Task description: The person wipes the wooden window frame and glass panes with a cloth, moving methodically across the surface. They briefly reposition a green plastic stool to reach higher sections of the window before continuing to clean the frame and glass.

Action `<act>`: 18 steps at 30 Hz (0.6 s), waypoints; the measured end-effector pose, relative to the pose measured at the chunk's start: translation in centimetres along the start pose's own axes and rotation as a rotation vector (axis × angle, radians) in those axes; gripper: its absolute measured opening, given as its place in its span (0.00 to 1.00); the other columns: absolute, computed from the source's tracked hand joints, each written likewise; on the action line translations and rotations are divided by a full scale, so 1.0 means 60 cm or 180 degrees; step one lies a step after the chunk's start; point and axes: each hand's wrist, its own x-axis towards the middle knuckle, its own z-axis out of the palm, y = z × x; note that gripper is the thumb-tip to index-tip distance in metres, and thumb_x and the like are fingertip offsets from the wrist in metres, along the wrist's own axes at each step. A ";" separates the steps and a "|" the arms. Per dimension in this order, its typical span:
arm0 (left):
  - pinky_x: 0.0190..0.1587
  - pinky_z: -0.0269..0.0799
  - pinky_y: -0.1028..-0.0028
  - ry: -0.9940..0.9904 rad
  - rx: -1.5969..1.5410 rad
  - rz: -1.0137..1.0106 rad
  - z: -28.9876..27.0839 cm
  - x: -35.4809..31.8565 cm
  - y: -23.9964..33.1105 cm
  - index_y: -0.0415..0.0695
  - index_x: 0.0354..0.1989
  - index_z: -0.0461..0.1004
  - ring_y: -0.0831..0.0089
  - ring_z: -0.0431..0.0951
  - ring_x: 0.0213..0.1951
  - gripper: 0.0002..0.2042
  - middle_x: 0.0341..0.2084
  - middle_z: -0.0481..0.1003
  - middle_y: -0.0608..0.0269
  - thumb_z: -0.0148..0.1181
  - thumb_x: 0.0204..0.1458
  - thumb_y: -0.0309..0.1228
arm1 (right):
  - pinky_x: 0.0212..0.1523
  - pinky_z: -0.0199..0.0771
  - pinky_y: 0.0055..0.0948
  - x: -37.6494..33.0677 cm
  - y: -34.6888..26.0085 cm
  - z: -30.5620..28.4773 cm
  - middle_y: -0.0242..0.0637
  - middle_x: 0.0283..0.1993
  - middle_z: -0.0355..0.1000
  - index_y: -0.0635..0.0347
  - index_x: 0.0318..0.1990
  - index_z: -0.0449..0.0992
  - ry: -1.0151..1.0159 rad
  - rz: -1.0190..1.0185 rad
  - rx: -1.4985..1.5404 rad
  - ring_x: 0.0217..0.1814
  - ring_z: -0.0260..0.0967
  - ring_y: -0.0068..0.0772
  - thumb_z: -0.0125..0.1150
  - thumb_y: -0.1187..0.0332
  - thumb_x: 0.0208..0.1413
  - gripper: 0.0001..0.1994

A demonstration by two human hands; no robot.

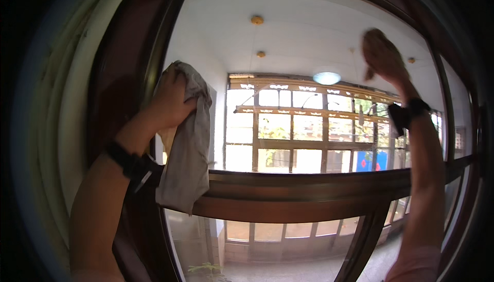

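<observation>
My left hand (172,101) is raised against the upper window pane (288,50) near its left edge and grips a grey cloth (188,148), which hangs down over the wooden crossbar (303,194). My right hand (383,58) is lifted high at the pane's upper right, fingers together, flat against or close to the glass, holding nothing. Both wrists wear dark bands.
The dark brown wooden window frame (128,65) surrounds the pane, with a pale wall (67,127) to its left. Lower panes (267,251) sit below the crossbar, split by a slanted mullion (363,246). Through the glass I see a white ceiling with lamps and a further row of windows.
</observation>
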 end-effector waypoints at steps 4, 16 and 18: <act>0.72 0.55 0.54 0.0257 -0.0037 -0.0117 0.023 0.082 -0.108 0.24 0.64 0.62 0.35 0.56 0.70 0.36 0.68 0.53 0.26 0.64 0.55 0.42 | 0.78 0.52 0.43 -0.190 0.086 0.041 0.53 0.71 0.61 0.65 0.66 0.66 0.0562 -0.0394 0.0587 0.77 0.55 0.49 0.53 0.63 0.66 0.24; 0.55 0.75 0.60 0.0346 0.1171 0.0311 0.063 0.305 0.132 0.43 0.58 0.76 0.59 0.80 0.54 0.24 0.55 0.78 0.53 0.51 0.63 0.48 | 0.79 0.48 0.48 -0.330 0.036 -0.013 0.49 0.79 0.48 0.56 0.77 0.50 -0.0929 0.1348 0.1711 0.81 0.44 0.53 0.49 0.71 0.68 0.31; 0.55 0.73 0.59 0.0664 0.0710 0.0907 0.076 0.289 0.258 0.45 0.59 0.75 0.58 0.79 0.56 0.27 0.56 0.76 0.53 0.50 0.62 0.53 | 0.79 0.48 0.48 -0.320 0.022 -0.016 0.49 0.78 0.50 0.56 0.77 0.50 -0.0745 0.1097 0.1135 0.81 0.45 0.53 0.47 0.71 0.69 0.30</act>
